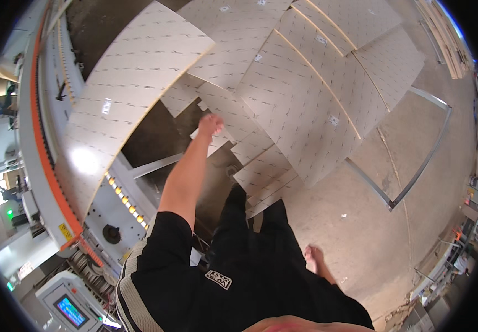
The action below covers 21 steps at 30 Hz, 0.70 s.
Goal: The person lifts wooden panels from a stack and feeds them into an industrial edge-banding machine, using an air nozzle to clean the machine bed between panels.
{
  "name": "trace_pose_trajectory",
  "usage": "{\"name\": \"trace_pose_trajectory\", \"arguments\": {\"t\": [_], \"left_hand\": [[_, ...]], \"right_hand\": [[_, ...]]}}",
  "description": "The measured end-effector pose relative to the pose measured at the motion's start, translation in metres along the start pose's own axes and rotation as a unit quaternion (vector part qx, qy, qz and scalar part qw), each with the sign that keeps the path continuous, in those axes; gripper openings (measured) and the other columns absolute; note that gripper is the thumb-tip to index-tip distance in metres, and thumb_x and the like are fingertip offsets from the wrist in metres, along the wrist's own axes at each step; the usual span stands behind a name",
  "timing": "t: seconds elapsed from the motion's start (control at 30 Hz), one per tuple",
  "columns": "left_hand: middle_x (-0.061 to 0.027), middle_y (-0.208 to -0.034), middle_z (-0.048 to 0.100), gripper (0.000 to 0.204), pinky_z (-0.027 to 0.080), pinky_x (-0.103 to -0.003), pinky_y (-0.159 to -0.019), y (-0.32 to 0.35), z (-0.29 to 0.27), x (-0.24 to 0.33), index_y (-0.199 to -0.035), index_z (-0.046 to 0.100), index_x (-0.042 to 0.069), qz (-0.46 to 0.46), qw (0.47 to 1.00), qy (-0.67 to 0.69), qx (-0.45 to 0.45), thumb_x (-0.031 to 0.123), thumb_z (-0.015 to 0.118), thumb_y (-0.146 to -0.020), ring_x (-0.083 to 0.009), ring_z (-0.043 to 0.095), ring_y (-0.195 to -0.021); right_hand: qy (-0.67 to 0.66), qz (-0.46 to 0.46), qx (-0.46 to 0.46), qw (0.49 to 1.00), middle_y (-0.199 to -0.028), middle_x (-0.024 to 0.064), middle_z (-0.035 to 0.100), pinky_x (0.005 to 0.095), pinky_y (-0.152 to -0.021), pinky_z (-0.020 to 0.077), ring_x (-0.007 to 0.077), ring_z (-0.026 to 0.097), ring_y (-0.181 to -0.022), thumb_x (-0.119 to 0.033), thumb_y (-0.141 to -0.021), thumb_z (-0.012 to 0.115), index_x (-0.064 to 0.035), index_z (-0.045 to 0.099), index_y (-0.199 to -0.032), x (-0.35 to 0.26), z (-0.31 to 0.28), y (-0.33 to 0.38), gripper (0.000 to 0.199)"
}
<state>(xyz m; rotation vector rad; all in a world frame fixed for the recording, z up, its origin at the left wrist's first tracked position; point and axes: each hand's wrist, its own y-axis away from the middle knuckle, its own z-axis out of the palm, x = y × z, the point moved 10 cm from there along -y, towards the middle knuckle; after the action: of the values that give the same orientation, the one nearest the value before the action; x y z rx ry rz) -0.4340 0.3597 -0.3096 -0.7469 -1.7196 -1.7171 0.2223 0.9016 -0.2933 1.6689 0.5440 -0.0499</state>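
Observation:
My left arm reaches forward, and my left hand [211,125] is in the air with its fingers curled in; nothing shows in it. Beneath it lie smaller patterned board pieces [225,113], and a pale piece shows beside the wrist. My right hand [314,255] hangs low at my right side, its fingers loosely apart and empty. To the left, a long patterned panel [134,66] rests on the edge-banding type machine [45,127], apart from both hands. Large patterned panels [299,83] lie in overlapping stacks ahead and right.
A control screen [70,310] stands at the lower left. A row of yellow rollers [123,199] runs along the machine's side. On the concrete floor at right is a metal frame [416,177]. Long boards [443,39] are piled at the far right.

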Motion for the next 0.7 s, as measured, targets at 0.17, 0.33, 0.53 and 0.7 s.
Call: {"name": "trace_pose_trajectory", "arguments": {"t": [0.17, 0.33, 0.53, 0.7], "left_hand": [[-0.0012, -0.086, 0.061, 0.029, 0.053, -0.038, -0.077, -0.122, -0.003, 0.044, -0.105, 0.065, 0.01, 0.029, 0.987, 0.092, 0.127, 0.037, 0.067, -0.096, -0.0174, 0.06, -0.079], [-0.0043, -0.087, 0.066, 0.034, 0.05, -0.032, -0.053, -0.171, 0.024, 0.058, -0.103, 0.066, 0.009, -0.037, 0.958, 0.236, 0.157, 0.034, 0.083, -0.086, -0.0163, 0.06, -0.071], [-0.0016, -0.077, 0.066, 0.025, 0.042, -0.028, -0.045, -0.17, 0.023, 0.071, -0.098, 0.067, 0.009, -0.027, 0.966, 0.258, -0.001, 0.022, 0.084, -0.085, -0.0157, 0.056, -0.057], [-0.0021, -0.092, 0.067, 0.022, 0.054, -0.031, -0.062, -0.149, 0.019, 0.11, -0.11, 0.065, 0.01, 0.024, 0.957, 0.284, -0.053, 0.018, 0.075, -0.092, -0.0178, 0.063, -0.075]], "right_hand": [[0.106, 0.129, 0.033, 0.985, -0.098, 0.0205, 0.068, 0.0464, -0.084, 0.0536, 0.0384, 0.065, -0.097, -0.035, -0.105, 0.039, -0.0068, 0.066, -0.111, 0.062, 0.055, 0.15, 0.04], [0.003, 0.209, 0.079, 0.975, -0.096, 0.0181, 0.068, 0.0447, -0.082, 0.0535, 0.0353, 0.065, -0.094, -0.036, -0.104, 0.042, -0.0064, 0.067, -0.109, 0.026, 0.062, 0.184, 0.039], [-0.014, 0.207, 0.101, 0.973, -0.094, 0.0153, 0.069, 0.0426, -0.08, 0.0534, 0.0315, 0.065, -0.092, -0.036, -0.102, 0.045, -0.0058, 0.068, -0.107, -0.004, 0.047, 0.174, 0.038], [-0.018, 0.195, 0.107, 0.975, -0.091, 0.013, 0.069, 0.0409, -0.079, 0.0533, 0.0284, 0.065, -0.089, -0.036, -0.101, 0.048, -0.0054, 0.069, -0.105, -0.014, 0.037, 0.162, 0.037]]}}
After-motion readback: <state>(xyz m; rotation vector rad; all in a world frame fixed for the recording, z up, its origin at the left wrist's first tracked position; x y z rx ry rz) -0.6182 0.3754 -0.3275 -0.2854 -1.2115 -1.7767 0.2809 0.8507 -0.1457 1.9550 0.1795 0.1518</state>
